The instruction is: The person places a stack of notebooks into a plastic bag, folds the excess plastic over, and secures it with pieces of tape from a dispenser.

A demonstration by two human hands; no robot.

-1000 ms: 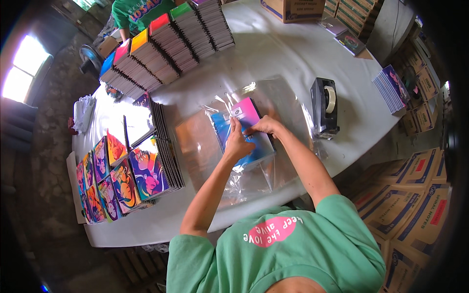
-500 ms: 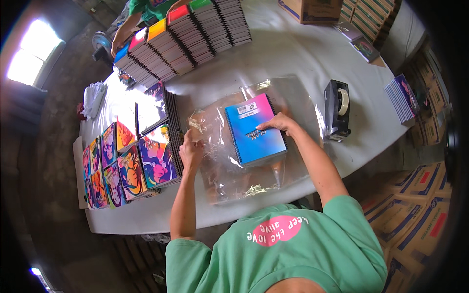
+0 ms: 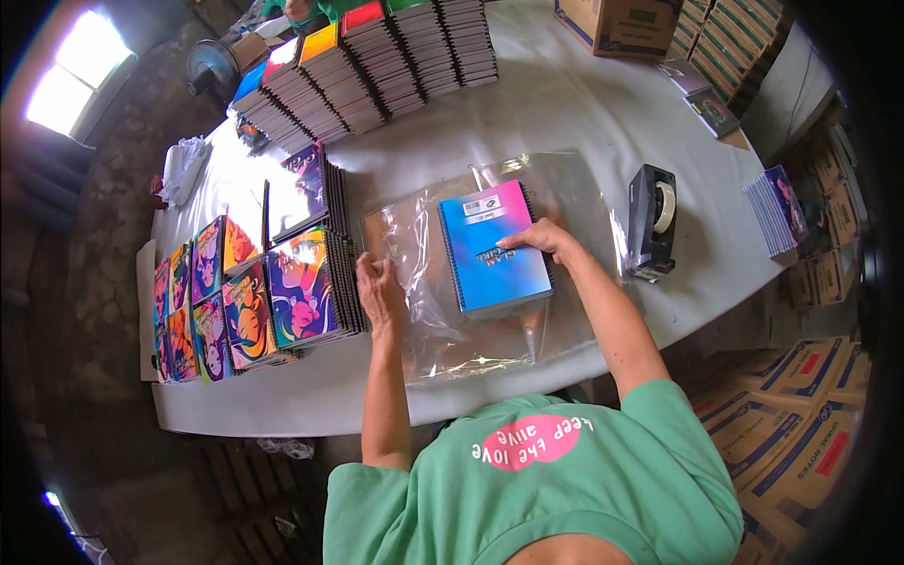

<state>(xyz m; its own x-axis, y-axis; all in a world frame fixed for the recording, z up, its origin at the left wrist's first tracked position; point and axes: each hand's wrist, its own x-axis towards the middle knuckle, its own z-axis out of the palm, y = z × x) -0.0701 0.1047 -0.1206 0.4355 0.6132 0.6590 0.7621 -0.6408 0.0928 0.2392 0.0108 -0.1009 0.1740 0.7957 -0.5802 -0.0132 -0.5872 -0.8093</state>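
Observation:
A blue-and-pink spiral notebook (image 3: 496, 273) with a white label lies on clear plastic wrap (image 3: 433, 330) in the middle of the table. My right hand (image 3: 546, 240) grips its right edge, the thumb across the cover and the other fingers hidden. At the wrap's left edge, my left hand (image 3: 379, 287) has its fingers curled together. Whether plastic is pinched in them is hard to see. Just left of that hand stand stacks of spiral notebooks with colourful illustrated covers (image 3: 303, 287).
A black tape dispenser (image 3: 652, 221) stands right of the wrap. Tall stacks of spiral notebooks (image 3: 363, 80) line the far side, with a person behind them. A cardboard box (image 3: 617, 26) sits at the far right. More notebooks (image 3: 777, 212) rest by the right edge; cartons (image 3: 791, 414) lie below.
My left hand has shifted slightly right and its fingers have curled in more. The wrap's left side lies flatter. My right hand keeps its grip. The other person's arms have drawn back.

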